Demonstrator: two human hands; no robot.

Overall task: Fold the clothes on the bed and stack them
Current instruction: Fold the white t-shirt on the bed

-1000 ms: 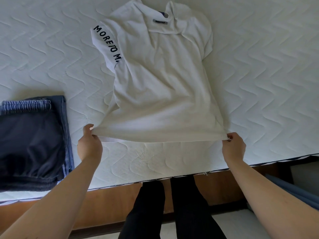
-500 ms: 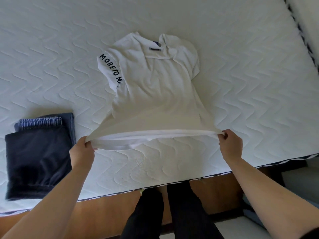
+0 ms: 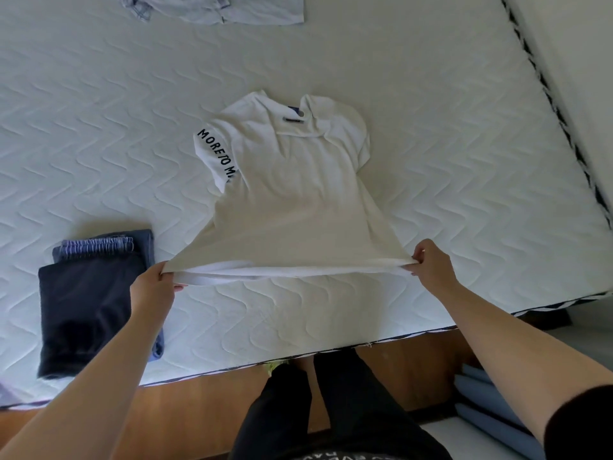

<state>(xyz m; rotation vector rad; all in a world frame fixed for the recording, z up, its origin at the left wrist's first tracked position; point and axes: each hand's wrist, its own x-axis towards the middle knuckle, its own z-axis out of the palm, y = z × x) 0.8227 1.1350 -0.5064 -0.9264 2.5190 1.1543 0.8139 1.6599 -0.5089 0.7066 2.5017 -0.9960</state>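
A white T-shirt (image 3: 292, 200) lies on the white quilted mattress (image 3: 464, 161), its collar far from me and black lettering on the left sleeve. Both sleeves are folded inward. My left hand (image 3: 154, 290) pinches the hem's left corner and my right hand (image 3: 431, 263) pinches the right corner. The hem is pulled taut and lifted off the mattress while the collar end rests on it. A stack of folded dark navy and blue clothes (image 3: 89, 293) sits on the mattress to the left of my left hand.
A pale blue garment (image 3: 215, 8) lies unfolded at the far edge of the view. The mattress's near edge (image 3: 331, 350) runs just in front of my legs, above a wooden bed frame (image 3: 199, 403). Blue fabric (image 3: 491, 403) lies on the floor at the right.
Both hands have raised the shirt's hem higher off the mattress. The view has pulled back, so more of the bed and the pale blue garment show.
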